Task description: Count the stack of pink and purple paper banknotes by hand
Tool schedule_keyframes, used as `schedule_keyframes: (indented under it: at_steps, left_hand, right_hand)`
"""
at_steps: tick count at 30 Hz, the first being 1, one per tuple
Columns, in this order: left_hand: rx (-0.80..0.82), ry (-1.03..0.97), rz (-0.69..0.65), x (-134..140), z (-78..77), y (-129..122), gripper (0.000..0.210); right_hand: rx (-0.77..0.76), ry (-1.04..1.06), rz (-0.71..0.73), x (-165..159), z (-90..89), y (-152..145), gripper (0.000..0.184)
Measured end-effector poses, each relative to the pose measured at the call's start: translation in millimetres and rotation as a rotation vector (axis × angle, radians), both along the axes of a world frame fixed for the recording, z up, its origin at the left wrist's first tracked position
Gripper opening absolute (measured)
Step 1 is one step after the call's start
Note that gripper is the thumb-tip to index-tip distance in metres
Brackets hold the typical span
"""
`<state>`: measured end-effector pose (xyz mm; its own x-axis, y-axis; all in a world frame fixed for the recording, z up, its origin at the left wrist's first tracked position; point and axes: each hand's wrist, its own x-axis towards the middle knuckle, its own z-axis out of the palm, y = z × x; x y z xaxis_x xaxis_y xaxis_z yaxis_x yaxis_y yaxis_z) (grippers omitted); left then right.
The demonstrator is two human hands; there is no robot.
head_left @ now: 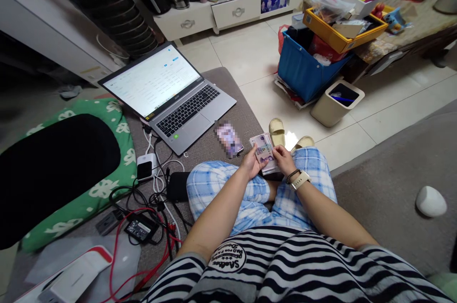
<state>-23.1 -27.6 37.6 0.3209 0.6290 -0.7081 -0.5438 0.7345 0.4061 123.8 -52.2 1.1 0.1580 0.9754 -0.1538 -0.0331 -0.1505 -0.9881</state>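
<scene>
A stack of purple-pink banknotes (264,147), the top one marked with a 5, is held above my lap between both hands. My left hand (251,164) grips the stack's left side, thumb lying on top. At the right edge, my right hand (284,160) pinches the notes with thumb and fingers; its wrist bears a beige-strapped watch (300,180) and a dark bracelet. Left of the notes lies a phone (229,139) with a blurred-out screen, touched by neither hand. Beyond the phone an open laptop (193,117) rests on the grey sofa seat.
Tangled cables and a power adapter (142,228) lie on my left, near a white device (146,167) and a green cushion (110,141). Yellow slippers (277,131), a beige bin (330,110) and a blue crate (303,67) stand on the floor ahead. A white rounded object (431,201) lies at right.
</scene>
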Motion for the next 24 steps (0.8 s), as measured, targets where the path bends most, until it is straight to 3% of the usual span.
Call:
schedule_keyframes:
  at_steps: [6, 13, 24]
  left_hand:
    - [0.022, 0.010, -0.032, 0, -0.9, -1, 0.037]
    - [0.129, 0.213, 0.007, 6, -8.6, -5, 0.032]
    - [0.260, 0.341, -0.117, 11, -25.7, -12, 0.032]
  right_hand:
    - [-0.010, -0.040, -0.028, 1, -1.7, 1, 0.031]
    - [0.002, -0.068, -0.070, 0, 1.3, 1, 0.034]
    - [0.021, -0.018, -0.057, 2, -7.1, 2, 0.042]
